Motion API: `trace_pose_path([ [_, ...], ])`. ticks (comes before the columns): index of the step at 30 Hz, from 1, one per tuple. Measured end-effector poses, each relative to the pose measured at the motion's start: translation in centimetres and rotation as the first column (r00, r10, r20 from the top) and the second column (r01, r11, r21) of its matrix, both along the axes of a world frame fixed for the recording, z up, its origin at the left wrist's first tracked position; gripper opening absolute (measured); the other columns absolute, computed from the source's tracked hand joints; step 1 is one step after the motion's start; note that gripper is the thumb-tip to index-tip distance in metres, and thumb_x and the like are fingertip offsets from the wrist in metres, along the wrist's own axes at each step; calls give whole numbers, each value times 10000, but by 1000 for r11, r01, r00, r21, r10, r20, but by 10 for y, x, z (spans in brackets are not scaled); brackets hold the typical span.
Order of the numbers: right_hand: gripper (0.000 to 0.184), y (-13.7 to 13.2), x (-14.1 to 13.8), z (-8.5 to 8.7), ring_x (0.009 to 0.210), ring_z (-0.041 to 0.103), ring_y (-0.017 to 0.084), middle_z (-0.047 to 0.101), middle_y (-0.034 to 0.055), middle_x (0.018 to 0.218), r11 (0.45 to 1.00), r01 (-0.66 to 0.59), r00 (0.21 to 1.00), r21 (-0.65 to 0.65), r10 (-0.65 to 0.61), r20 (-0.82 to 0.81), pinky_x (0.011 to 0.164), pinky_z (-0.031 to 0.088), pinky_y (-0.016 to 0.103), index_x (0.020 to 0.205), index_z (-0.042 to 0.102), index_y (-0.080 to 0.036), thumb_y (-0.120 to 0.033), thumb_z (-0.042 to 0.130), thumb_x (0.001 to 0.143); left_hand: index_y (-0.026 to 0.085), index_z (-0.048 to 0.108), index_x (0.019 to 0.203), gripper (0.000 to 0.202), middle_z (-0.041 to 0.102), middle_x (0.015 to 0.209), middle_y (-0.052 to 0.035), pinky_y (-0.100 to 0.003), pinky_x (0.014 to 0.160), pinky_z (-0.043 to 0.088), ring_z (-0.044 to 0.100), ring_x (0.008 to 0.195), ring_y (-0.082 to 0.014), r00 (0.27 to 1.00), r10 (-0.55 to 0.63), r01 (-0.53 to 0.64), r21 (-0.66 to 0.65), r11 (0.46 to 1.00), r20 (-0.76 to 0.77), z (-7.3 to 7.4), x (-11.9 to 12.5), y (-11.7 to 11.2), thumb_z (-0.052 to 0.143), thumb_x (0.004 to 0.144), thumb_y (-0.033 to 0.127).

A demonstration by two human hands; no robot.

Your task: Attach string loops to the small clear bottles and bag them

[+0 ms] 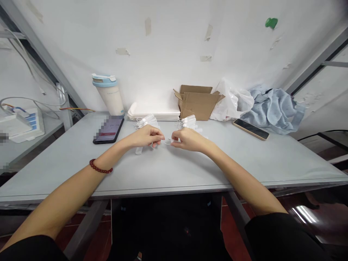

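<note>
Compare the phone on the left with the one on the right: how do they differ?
The left phone has a lit screen; the right phone a dark one. The left phone's edge is black, the right phone's tan. Both lie face up on the table.

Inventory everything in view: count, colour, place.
table: one, grey, centre
looped pieces: two piles, white, by hands
strand: one, white, between hands
tumbler: one, cream and blue, back left
phones: two, dark, left and right
stack: one, white, back centre
box: one, brown, beside stack
bag: one, white, beside box
cloth: one, blue, back right
tape: several, beige, wall
object: one, green, upper right
device: one, white, far left
cables: several, white, left
bracelet: one, red, left wrist
left hand, right hand: two, over table
</note>
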State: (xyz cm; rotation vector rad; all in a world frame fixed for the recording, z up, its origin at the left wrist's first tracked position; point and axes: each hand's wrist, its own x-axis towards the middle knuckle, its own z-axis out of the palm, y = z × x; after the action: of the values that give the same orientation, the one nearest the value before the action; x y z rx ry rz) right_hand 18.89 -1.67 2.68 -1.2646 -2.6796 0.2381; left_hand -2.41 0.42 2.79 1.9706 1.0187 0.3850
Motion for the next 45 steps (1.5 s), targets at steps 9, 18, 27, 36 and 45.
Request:
trace_pose_path([
  [9,166,1,0,-4,602,458,98,641,53,775,999,-36,996,29,38,-75,584,258,233,873,648,-126,-277,581,859,144,680,840,236,663,693,-33,-221,534,457,589,571,-114,999,-48,48,41,998,-13,2,3,-4,548,826,338],
  [18,168,0,-1,-6,589,430,90,612,36,720,998,-61,995,36,63,-82,576,243,231,848,646,-122,-274,576,859,136,667,896,229,671,754,-43,-225,553,458,600,592,-113,997,-72,72,12,997,1,1,3,-4,536,839,315],
  [27,165,-2,-2,-3,595,441,96,614,41,721,998,-54,996,28,56,-62,571,234,236,834,645,-120,-268,577,863,146,672,908,234,666,749,-38,-223,564,456,595,597,-111,995,-95,95,34,995,0,0,3,-4,528,847,320],
  [36,191,-3,-4,-6,612,474,109,639,50,716,998,-55,998,6,55,11,573,228,240,831,676,-122,-280,573,858,141,675,854,230,668,720,-34,-218,581,456,607,598,-119,991,-102,112,123,986,-85,-2,7,-10,498,842,287],
  [45,162,-5,-7,-11,635,517,127,670,67,769,991,-132,990,32,131,44,579,237,249,826,677,-124,-228,555,852,145,665,794,210,646,630,-16,-226,559,440,604,560,-137,978,-105,145,225,963,-181,-4,11,-16,468,793,217],
])
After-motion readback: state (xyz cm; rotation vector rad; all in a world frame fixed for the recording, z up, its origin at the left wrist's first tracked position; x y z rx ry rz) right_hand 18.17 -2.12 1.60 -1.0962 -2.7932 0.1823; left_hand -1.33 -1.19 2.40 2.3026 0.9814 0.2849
